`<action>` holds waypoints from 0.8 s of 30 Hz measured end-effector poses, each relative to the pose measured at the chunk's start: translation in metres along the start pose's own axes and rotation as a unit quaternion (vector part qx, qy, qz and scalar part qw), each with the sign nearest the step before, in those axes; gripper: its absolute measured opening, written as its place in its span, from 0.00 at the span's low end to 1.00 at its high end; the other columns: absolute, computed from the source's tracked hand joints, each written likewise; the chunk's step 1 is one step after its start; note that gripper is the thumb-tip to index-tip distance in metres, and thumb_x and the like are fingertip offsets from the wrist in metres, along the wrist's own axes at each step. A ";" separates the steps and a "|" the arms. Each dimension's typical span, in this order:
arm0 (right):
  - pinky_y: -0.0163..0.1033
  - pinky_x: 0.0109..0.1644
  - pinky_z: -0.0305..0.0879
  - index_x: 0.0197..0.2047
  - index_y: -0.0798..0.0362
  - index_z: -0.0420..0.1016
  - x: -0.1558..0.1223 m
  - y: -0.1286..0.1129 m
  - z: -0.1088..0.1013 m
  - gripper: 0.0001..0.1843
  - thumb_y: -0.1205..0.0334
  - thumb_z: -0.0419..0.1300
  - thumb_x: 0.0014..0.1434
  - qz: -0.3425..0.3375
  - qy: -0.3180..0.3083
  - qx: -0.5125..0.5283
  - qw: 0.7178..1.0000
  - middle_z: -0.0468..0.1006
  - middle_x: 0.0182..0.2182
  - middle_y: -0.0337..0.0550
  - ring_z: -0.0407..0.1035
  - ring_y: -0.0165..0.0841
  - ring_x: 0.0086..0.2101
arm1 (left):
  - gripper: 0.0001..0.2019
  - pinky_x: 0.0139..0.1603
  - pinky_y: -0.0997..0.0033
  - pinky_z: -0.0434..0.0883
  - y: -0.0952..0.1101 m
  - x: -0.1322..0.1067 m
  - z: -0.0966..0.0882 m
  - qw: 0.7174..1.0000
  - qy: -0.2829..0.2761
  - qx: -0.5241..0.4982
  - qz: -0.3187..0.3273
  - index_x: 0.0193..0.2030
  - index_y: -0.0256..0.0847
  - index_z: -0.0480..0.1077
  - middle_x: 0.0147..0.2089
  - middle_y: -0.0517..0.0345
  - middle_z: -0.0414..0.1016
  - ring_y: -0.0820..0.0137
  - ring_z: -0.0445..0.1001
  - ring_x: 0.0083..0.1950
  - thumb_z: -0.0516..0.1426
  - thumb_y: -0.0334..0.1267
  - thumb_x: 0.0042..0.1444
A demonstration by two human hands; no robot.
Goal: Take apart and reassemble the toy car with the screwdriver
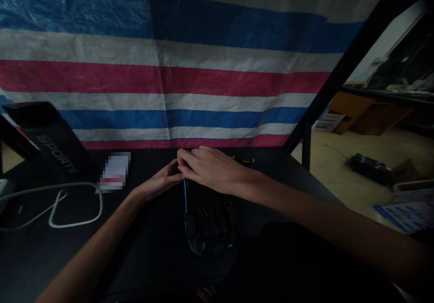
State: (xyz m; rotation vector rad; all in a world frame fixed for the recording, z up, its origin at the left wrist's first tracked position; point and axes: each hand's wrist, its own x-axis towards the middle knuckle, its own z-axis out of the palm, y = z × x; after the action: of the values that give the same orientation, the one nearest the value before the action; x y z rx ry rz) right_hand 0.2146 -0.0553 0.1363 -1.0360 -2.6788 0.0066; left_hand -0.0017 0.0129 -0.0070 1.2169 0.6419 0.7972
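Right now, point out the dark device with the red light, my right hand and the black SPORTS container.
Dark device (208, 224): head view, middle of its upward-facing side.
Right hand (217, 171): head view, back of the hand.
Black SPORTS container (50, 133): head view, middle of its side.

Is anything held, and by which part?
Left hand and right hand meet at the far end of the blue-edged object; any grip there cannot be told.

Dim exposure, sheen at upper left of striped sheet (220, 81), desk (152, 248) near black, detail lost in dark object (212, 221), pale item (115, 172) pixelated, right-hand floor (325, 158) lighter, right edge stretched and soft.
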 end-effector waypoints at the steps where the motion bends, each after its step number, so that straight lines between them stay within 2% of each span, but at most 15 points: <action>1: 0.43 0.42 0.61 0.50 0.56 0.71 0.000 0.000 -0.001 0.12 0.59 0.50 0.74 -0.022 0.007 0.010 1.000 0.79 0.38 0.48 0.71 0.37 0.36 | 0.27 0.57 0.64 0.69 0.000 0.000 0.000 1.000 0.000 -0.001 0.002 0.61 0.46 0.70 0.57 0.51 0.79 0.61 0.76 0.58 0.68 0.30 0.55; 4: 0.42 0.48 0.61 0.47 0.54 0.70 -0.004 0.002 -0.010 0.06 0.65 0.53 0.71 -0.060 0.014 0.034 0.997 0.77 0.43 0.48 0.70 0.37 0.43 | 0.27 0.57 0.64 0.69 0.002 0.000 0.002 1.000 -0.004 0.001 -0.002 0.63 0.46 0.69 0.59 0.50 0.77 0.61 0.76 0.59 0.68 0.31 0.57; 8: 0.39 0.44 0.61 0.45 0.53 0.69 -0.007 0.004 -0.017 0.07 0.71 0.53 0.66 -0.075 0.007 0.085 0.994 0.75 0.43 0.44 0.68 0.34 0.41 | 0.24 0.58 0.64 0.69 0.006 -0.001 0.007 1.000 0.000 0.002 -0.001 0.59 0.43 0.70 0.57 0.49 0.78 0.60 0.74 0.61 0.69 0.32 0.56; 14: 0.40 0.46 0.61 0.37 0.50 0.65 -0.001 0.000 0.000 0.13 0.78 0.52 0.55 -0.056 0.015 0.112 0.992 0.74 0.42 0.43 0.66 0.35 0.44 | 0.20 0.53 0.66 0.70 0.003 -0.002 0.005 1.000 0.011 0.002 0.006 0.51 0.42 0.73 0.52 0.53 0.79 0.64 0.77 0.51 0.70 0.31 0.53; 17: 0.39 0.45 0.61 0.36 0.50 0.65 0.003 -0.003 0.011 0.16 0.81 0.50 0.51 -0.042 0.038 0.174 0.983 0.74 0.38 0.41 0.66 0.34 0.44 | 0.17 0.51 0.66 0.70 0.001 -0.002 0.004 1.000 0.015 0.000 0.007 0.47 0.41 0.73 0.45 0.55 0.79 0.65 0.77 0.47 0.70 0.30 0.52; 21: 0.36 0.37 0.59 0.36 0.50 0.68 0.011 -0.002 0.023 0.17 0.80 0.52 0.46 0.009 0.072 0.311 0.948 0.69 0.29 0.35 0.66 0.30 0.33 | 0.16 0.53 0.64 0.69 0.005 -0.002 0.007 1.000 0.010 -0.011 0.012 0.47 0.43 0.74 0.42 0.57 0.79 0.64 0.77 0.48 0.70 0.33 0.53; 24: 0.35 0.35 0.59 0.34 0.50 0.66 0.018 0.002 0.034 0.18 0.80 0.51 0.42 0.028 0.087 0.450 0.889 0.67 0.25 0.30 0.64 0.28 0.28 | 0.20 0.55 0.64 0.68 0.010 -0.004 0.012 1.000 0.007 -0.018 0.013 0.50 0.45 0.74 0.42 0.58 0.79 0.64 0.77 0.48 0.71 0.32 0.51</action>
State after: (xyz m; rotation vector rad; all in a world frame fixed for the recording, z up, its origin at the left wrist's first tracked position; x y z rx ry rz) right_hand 0.1948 -0.0388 0.1082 -0.7312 -2.0572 1.0054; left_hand 0.0036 0.0048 0.0052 1.1909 0.6215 0.8360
